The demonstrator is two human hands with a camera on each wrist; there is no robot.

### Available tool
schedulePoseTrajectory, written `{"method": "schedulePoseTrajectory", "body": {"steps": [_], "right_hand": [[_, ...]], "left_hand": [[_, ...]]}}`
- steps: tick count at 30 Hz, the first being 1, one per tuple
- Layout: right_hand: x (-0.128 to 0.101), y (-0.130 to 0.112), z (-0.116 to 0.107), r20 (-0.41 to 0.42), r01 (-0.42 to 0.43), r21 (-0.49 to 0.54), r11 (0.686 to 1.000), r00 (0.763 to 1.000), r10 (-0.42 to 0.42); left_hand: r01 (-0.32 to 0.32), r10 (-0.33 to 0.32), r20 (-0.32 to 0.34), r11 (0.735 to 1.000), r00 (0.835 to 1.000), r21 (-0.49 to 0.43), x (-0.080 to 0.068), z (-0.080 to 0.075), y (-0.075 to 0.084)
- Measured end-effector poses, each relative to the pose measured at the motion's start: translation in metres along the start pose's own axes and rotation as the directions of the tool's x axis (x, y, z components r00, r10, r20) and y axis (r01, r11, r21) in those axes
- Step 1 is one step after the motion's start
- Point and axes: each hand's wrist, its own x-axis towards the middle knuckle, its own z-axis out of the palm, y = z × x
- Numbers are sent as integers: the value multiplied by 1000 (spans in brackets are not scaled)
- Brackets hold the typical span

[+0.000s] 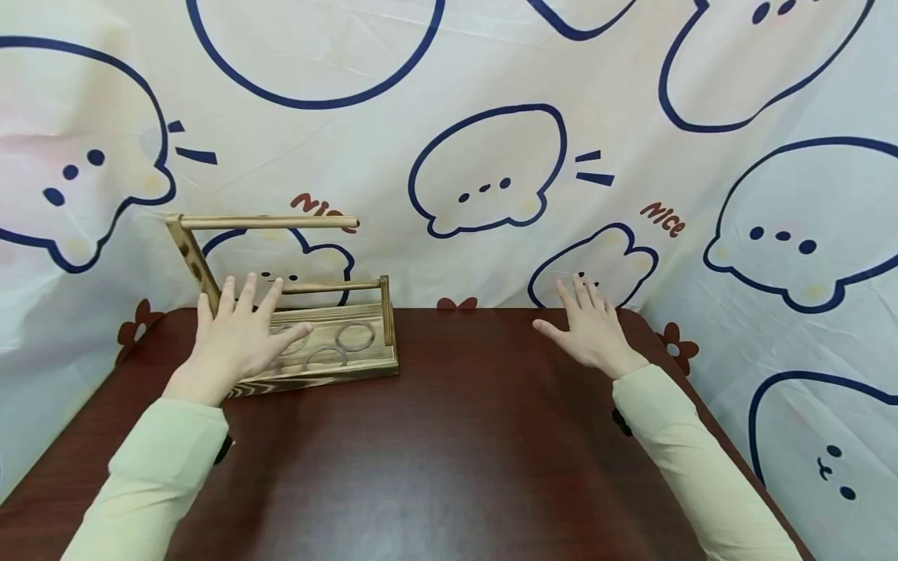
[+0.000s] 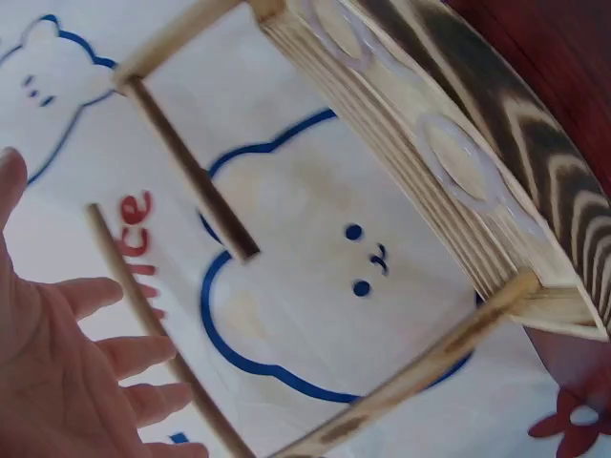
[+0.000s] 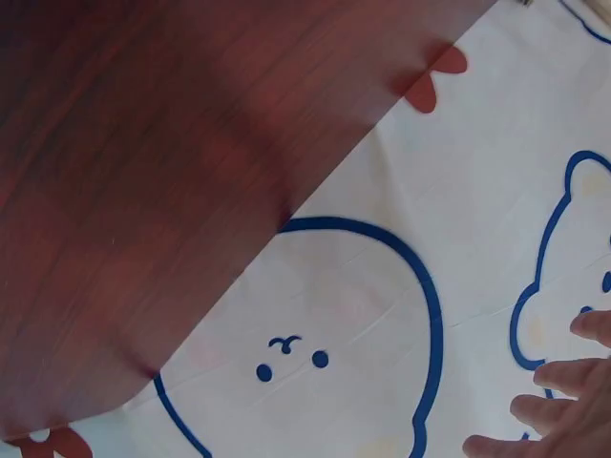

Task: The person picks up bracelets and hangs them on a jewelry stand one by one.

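Observation:
My left hand (image 1: 235,335), fingers spread, hovers in front of a wooden rack (image 1: 316,381) at the table's back left. The rack has a tray base, a tall upper rod (image 1: 270,223) and a lower rod (image 1: 330,287), each on one post. Several clear rings (image 1: 355,336) lie in the tray; my hand hides part of them. In the left wrist view the fingers look apart from the rack's rod (image 2: 143,305), though contact is hard to judge. My right hand (image 1: 592,331) is held with straight, spread fingers above the table's back right, holding nothing.
The dark reddish-brown table (image 1: 449,467) reaches back to a white cloth (image 1: 491,265) printed with blue cartoon outlines. This cloth also hangs along the left and right sides. Both rods end free on one side.

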Motion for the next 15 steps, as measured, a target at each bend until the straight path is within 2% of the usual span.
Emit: {"method": "schedulePoseTrajectory", "body": {"steps": [5,8,10,15], "right_hand": [[-16,-6,4,-108,70,37,997,992,-65],[-24,-10,8,-164,98,70,993,983,-86],[-28,-12,12,-187,107,96,990,978,-87],[-38,-15,25,-212,116,153,981,974,-82]], "left_hand": [[-64,63,-75,998,995,-8,-20,0,9],[-103,103,-141,995,985,8,-31,4,12],[-132,133,-194,991,972,16,-36,9,14],[-200,183,-333,980,925,-18,-48,26,12]]}}
